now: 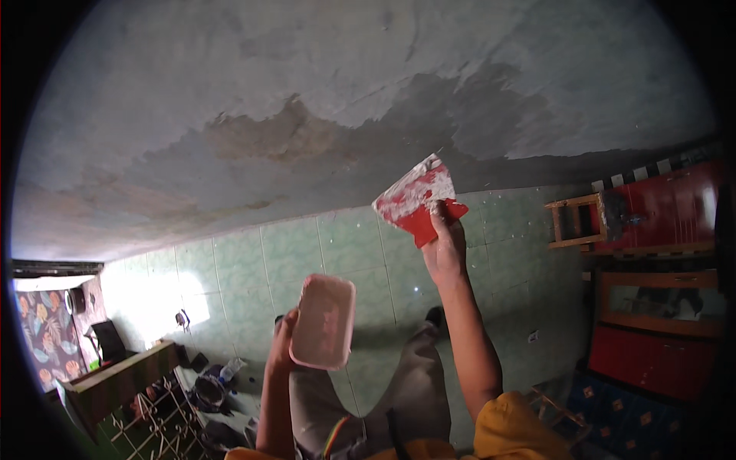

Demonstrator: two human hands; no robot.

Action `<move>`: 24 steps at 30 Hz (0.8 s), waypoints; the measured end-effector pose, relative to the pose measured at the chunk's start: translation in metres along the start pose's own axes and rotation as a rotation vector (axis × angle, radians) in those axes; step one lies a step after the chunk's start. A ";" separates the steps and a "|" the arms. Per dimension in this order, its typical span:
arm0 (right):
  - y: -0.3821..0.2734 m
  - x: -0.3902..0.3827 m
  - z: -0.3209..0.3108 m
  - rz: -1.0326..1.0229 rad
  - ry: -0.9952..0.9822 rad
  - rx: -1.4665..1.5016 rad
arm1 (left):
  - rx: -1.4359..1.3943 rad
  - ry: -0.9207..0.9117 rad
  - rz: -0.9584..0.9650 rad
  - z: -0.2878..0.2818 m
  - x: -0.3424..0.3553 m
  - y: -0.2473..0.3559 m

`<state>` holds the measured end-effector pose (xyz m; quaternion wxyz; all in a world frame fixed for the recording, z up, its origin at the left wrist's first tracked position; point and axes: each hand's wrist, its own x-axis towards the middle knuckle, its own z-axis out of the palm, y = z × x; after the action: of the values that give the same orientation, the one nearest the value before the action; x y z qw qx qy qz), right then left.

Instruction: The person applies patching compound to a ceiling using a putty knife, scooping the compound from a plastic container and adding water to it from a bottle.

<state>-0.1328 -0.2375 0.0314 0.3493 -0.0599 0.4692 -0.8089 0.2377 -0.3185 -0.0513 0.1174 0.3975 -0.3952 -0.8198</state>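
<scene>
There is one red scraper point(420, 205), wide and flat, with white paste smeared over most of its blade. It sits a little right of the middle of the view, up at about one o'clock from the center. The right hand point(445, 249) is closed around the scraper's lower end, so the blade sticks up and to the left, at about eleven o'clock from that hand. The blade's top edge is right by the patchy grey wall point(322, 92), but I cannot tell if it touches.

There is one pink tray point(323, 322), a shallow box with round corners. It is at about seven o'clock from the scraper and well apart from it. The left hand point(282, 337) grips the tray along its left side, with the thumb over the edge, so the tray lies at about two o'clock from that hand.

Two bare arms come up from the bottom. Between them are the person's grey trousers point(399, 391).

The floor is green tiles point(253, 268). At three o'clock stands one red cabinet point(663, 207) with one small wooden stool point(575, 221) just beside it. At eight o'clock there is one wooden bench point(123, 372), with bags and clutter near it.
</scene>
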 end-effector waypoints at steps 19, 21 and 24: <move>0.048 0.160 -0.062 -1.292 0.085 -1.475 | -0.063 0.078 -0.063 0.010 -0.020 -0.096; 0.028 0.148 -0.051 -1.279 0.047 -1.322 | -0.125 0.093 -0.082 0.014 -0.027 -0.092; -0.031 0.143 0.007 -1.442 0.123 -1.287 | -0.136 0.083 -0.016 0.020 -0.032 -0.090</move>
<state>-0.2523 -0.3220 0.0271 -0.3558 -0.4708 0.6902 -0.4187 0.2545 -0.2322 -0.0929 0.1540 0.4254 -0.3304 -0.8283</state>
